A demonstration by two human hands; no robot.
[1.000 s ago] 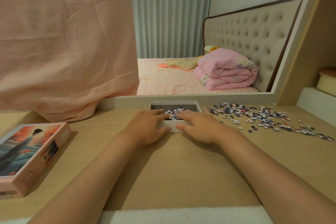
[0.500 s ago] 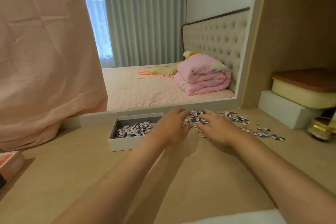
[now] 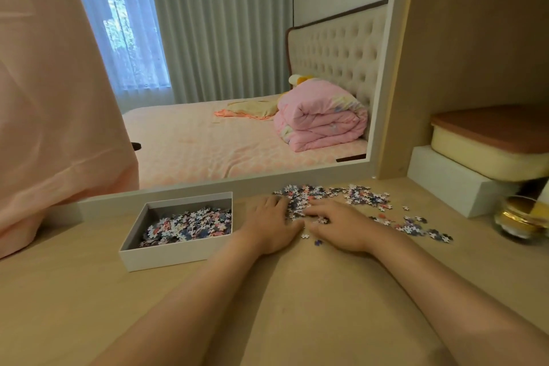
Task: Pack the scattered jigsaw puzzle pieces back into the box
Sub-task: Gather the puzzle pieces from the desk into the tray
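Roughly halfway: box [image 3: 166, 258] part-filled, loose pile [image 3: 365, 197] on counter [image 3: 297, 300] yet to pack. Left hand [image 3: 271, 227] and right hand [image 3: 341, 224] rest on it, fingers [image 3: 276, 203] flat, slightly spread.

On the pale wooden tabletop [image 3: 297, 306] before you, the shallow white cardboard box [image 3: 130, 255] sits left of your hands, with a heap of small multicoloured jigsaw pieces [image 3: 190, 226] inside it. Your left hand [image 3: 271, 227] and right hand [image 3: 341, 226] lie side by side just right of the box, fingers on the near edge of the loose scatter of puzzle pieces [image 3: 365, 197], which spreads rightward. Farther right, a cream lidded container [image 3: 487, 154] rests on a white rectangular block [image 3: 445, 184], with a round gold-topped glass jar [image 3: 520, 220] in front of it.
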